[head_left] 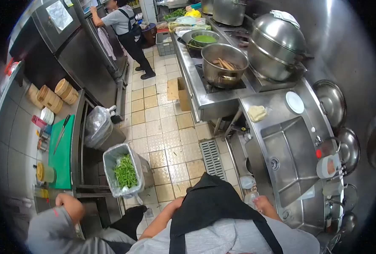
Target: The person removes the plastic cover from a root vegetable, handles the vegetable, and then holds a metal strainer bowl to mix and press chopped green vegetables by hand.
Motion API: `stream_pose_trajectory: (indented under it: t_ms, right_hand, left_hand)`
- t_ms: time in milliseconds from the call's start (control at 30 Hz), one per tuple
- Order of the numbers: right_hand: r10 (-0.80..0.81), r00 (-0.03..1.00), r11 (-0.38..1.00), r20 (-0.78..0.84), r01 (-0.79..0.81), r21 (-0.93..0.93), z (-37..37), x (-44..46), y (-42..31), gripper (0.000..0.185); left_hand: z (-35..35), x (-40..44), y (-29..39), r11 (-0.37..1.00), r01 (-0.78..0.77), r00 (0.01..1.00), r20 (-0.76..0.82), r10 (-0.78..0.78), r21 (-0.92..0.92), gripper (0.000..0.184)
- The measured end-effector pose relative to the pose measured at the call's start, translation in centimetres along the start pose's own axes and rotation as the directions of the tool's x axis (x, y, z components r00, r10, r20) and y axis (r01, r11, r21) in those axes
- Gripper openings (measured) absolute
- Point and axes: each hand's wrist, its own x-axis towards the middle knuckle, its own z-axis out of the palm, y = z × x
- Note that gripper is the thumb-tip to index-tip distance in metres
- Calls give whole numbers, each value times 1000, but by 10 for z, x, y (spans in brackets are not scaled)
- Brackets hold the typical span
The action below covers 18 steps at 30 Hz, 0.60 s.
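Observation:
My left hand is at the left edge of my black apron, its fingers hidden behind the cloth. Low beside the sink unit, my right hand is right next to a clear plastic item. The hand is small in view, and whether its fingers grip the plastic cannot be made out. Just beyond that lies a whitish, translucent plastic item. The steel sink is to my right, with a pale cloth and a white round lid or plate on its ledge.
A co-worker's bent arm is close on my left. A bin of green vegetable pieces stands on the tiled floor near a drain grate. Left, a knife lies on a green board. A pot sits on the stove; another person stands at the fridge.

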Motion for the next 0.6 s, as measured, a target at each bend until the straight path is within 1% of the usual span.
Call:
stream_pose_trajectory:
  t_ms: [67, 100, 167, 200, 233, 267, 300, 333, 367, 400, 433, 467, 500, 533, 567, 600]
  right_hand:
    - [43, 996, 995, -78, -35, 97, 3, -6, 1, 38]
    - [62, 998, 994, -23, -59, 92, -8, 6, -35, 38]
    - [-58, 997, 974, 52, 45, 222, -32, 43, -68, 32]
    - [-244, 968, 969, -60, 245, 14, -55, 69, -93, 31]
    - [-428, 897, 892, -108, 401, -208, -74, 86, -121, 32]
    - [-474, 873, 878, -117, 460, -133, -92, 109, -150, 33]
    - [-519, 845, 854, -128, 517, -50, -109, 128, -186, 35]
    - [-594, 803, 796, -47, 577, -184, -141, 133, -240, 36]
    - [-652, 757, 713, 41, 631, -306, -179, 128, -304, 36]
    - [-601, 799, 798, -13, 600, -51, -213, 118, -365, 33]
    - [-674, 731, 729, -110, 682, 63, -218, 147, -400, 29]
    - [-723, 688, 691, -64, 722, -31, -244, 151, -452, 29]
    - [-773, 632, 634, -62, 772, -32, -269, 141, -499, 29]
    - [-818, 570, 575, -76, 813, -88, -283, 143, -540, 30]
    - [-841, 540, 541, -41, 838, -63, -307, 128, -584, 30]
    - [-862, 506, 506, -7, 862, -37, -325, 116, -624, 31]
  left_hand:
    - [-3, -5, 8, 998, 49, 999, -11, -49, -32, 56]
    - [-37, -2, 9, 994, 97, 995, 20, -96, -48, 56]
    - [-63, 21, 13, 988, 2, 999, -42, -9, -157, 57]
    - [-88, 37, -10, 995, -16, 993, -120, 4, -97, 50]
    - [-123, 33, -58, 997, -29, 981, -188, 42, 67, 44]
    - [-183, 10, -122, 917, -60, 965, -213, 155, 395, 39]
    - [-262, -39, -192, 619, -117, 938, -119, 326, 776, 34]
    - [-346, -104, -240, 238, -223, 863, 79, 498, 945, 31]
    - [-311, -107, -184, 600, 253, 835, -485, 261, 759, 33]
    - [-324, -117, -169, 370, 114, 892, -259, 370, 922, 32]
    - [-329, -124, -162, 743, 193, 701, -620, 352, 641, 28]
    - [-331, -135, -169, 966, 122, 458, -876, 149, 228, 25]
    - [-345, -163, -183, 685, 390, 444, -778, 445, 615, 18]
    - [-351, -197, -175, 663, 502, 406, -828, 386, 555, 12]
    - [-356, -235, -183, 763, 493, 258, -908, 330, 418, 9]
    - [-359, -271, -173, 572, 654, 189, -839, 510, 496, 6]
